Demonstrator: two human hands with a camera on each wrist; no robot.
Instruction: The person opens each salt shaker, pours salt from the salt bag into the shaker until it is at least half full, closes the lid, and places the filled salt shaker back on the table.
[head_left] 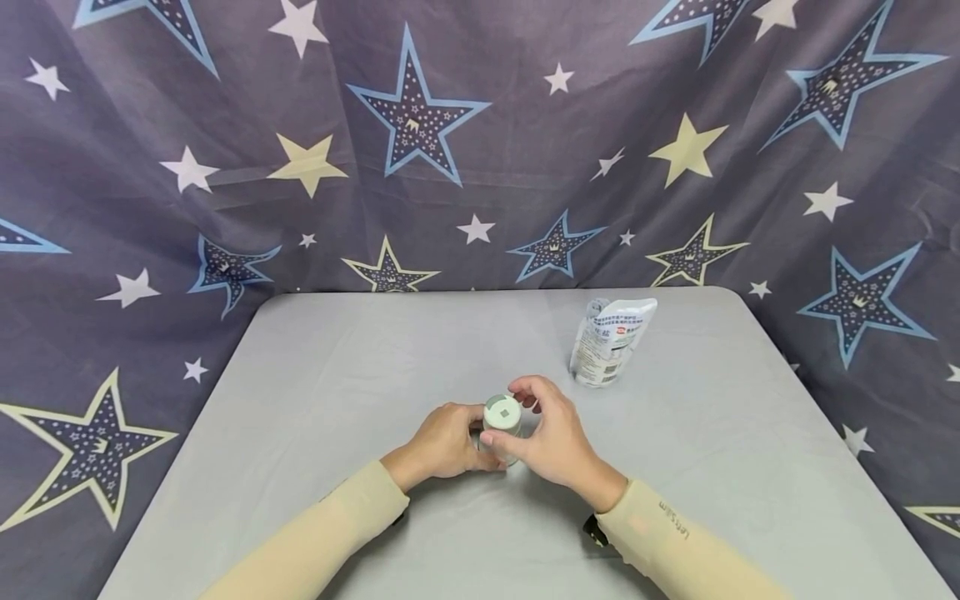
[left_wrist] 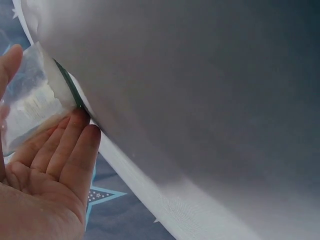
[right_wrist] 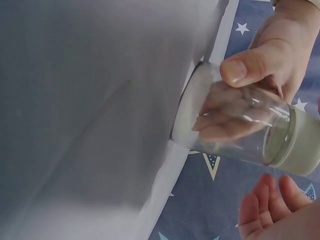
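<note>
With the left hand (head_left: 446,443) curled round the clear jar (right_wrist: 235,122), upright at the table's (head_left: 360,350) middle, steady it low, and settle evenly on the pale lid (head_left: 502,412) with the right hand (head_left: 553,437), loosely cupped, fingers apart from it.

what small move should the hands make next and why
The right hand should probably close on the lid and try turning it: the lid sits on the glass jar, the left hand grips the jar, and in the right wrist view the right hand's fingers stand apart from the lid.
</note>
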